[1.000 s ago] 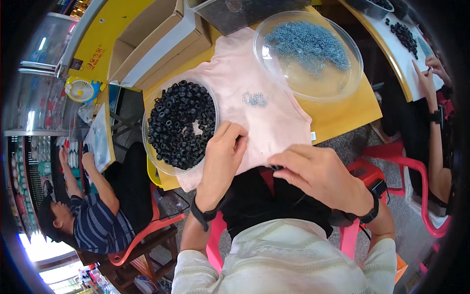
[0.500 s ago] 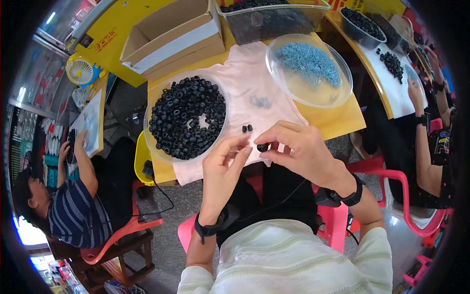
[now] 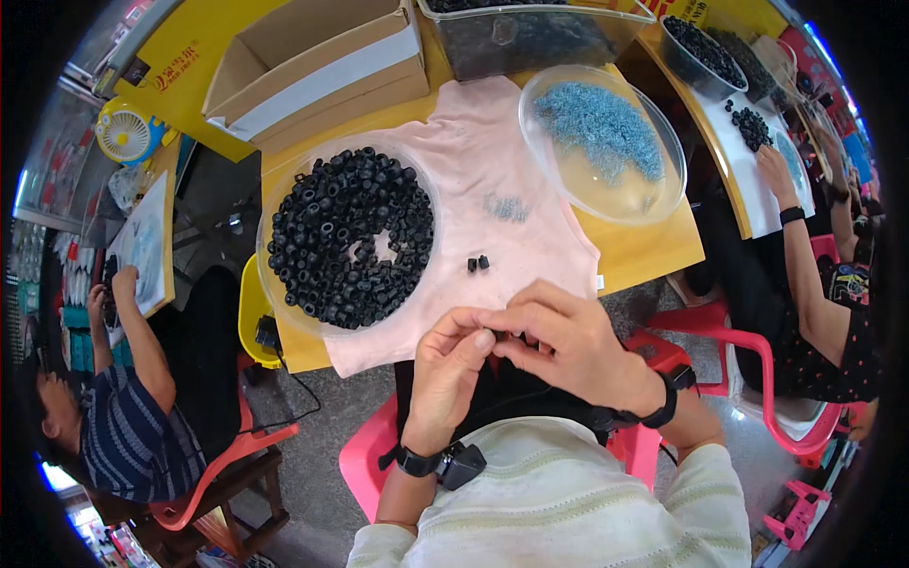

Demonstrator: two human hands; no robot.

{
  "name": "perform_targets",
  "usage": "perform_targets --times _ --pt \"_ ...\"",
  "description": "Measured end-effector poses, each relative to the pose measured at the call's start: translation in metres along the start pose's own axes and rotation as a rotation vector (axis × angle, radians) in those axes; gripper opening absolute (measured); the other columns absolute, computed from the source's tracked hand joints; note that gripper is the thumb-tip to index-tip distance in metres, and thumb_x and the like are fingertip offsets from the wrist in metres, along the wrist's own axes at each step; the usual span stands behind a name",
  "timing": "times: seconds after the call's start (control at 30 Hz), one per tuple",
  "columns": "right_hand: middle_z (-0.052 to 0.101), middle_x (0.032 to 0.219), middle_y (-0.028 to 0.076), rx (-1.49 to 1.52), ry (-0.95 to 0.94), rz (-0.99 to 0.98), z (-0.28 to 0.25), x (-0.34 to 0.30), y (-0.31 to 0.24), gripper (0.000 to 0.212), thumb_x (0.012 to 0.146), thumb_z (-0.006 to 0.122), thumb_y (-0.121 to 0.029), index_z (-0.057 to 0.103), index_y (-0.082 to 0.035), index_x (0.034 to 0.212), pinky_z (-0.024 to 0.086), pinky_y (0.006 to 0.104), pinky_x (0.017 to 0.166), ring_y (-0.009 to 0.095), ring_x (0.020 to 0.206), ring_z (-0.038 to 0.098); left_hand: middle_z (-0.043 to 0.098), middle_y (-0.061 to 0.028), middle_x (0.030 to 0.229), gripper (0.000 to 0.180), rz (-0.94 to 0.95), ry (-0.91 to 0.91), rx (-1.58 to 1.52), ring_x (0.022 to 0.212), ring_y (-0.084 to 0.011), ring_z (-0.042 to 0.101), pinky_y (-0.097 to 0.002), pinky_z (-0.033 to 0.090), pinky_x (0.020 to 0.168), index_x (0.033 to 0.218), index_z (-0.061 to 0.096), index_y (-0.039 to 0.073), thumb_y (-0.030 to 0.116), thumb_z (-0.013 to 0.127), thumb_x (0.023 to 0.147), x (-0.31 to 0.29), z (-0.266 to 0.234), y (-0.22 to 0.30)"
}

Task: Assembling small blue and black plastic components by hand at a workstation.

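My left hand point(image 3: 447, 367) and my right hand point(image 3: 576, 348) meet fingertip to fingertip in front of the table's near edge. A small round black part point(image 3: 512, 337) shows in my right fingers, mostly hidden by them. My left thumb and forefinger are pinched together right beside it; what they hold, if anything, is too small to make out. Just beyond my hands, two small black pieces point(image 3: 478, 264) lie on a pink cloth point(image 3: 454, 303). Farther up the cloth is a little patch of tiny clear pieces point(image 3: 507, 207).
A round clear tray point(image 3: 264, 256) full of black parts stands at left, another tray point(image 3: 682, 166) with tiny bluish pieces at right. Behind are a cardboard box point(image 3: 322, 85) and a clear bin point(image 3: 530, 47). People work at side tables on both sides.
Both hands have drawn back toward my body, off the cloth's near edge. My left fingers, apart before, have closed in against my right fingertips. The view has shifted a little.
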State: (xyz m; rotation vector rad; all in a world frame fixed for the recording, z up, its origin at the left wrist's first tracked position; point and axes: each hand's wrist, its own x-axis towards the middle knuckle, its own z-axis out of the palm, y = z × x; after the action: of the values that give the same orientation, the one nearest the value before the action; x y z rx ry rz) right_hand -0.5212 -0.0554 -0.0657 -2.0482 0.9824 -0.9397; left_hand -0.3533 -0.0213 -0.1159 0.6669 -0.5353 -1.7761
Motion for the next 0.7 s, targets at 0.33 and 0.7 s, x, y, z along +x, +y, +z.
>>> perform_targets --times 0.33,0.7 --pt "0.061 0.089 0.012 -0.117 0.002 0.192 -0.001 0.038 0.045 0.025 0.083 0.068 -0.005 0.063 -0.005 0.107 0.05 0.0339 0.063 0.026 0.072 0.064 0.066 -0.0158 0.104 0.018 0.054 0.015 -0.141 0.094 -0.0231 0.067 -0.0319 0.055 0.081 0.111 0.055 0.0 0.008 0.057 0.095 0.002 -0.006 -0.001" --pt "0.06 0.087 0.011 -0.164 -0.056 0.143 0.014 0.035 0.053 0.022 0.081 0.065 -0.004 0.061 -0.007 0.103 0.05 0.0387 0.066 0.033 0.078 0.062 0.066 -0.0172 0.103 0.015 0.074 0.038 -0.082 0.094 -0.0226 0.067 -0.031 0.055 0.08 0.109 0.055 -0.001 0.003 0.056 0.094 -0.008 -0.014 0.006"
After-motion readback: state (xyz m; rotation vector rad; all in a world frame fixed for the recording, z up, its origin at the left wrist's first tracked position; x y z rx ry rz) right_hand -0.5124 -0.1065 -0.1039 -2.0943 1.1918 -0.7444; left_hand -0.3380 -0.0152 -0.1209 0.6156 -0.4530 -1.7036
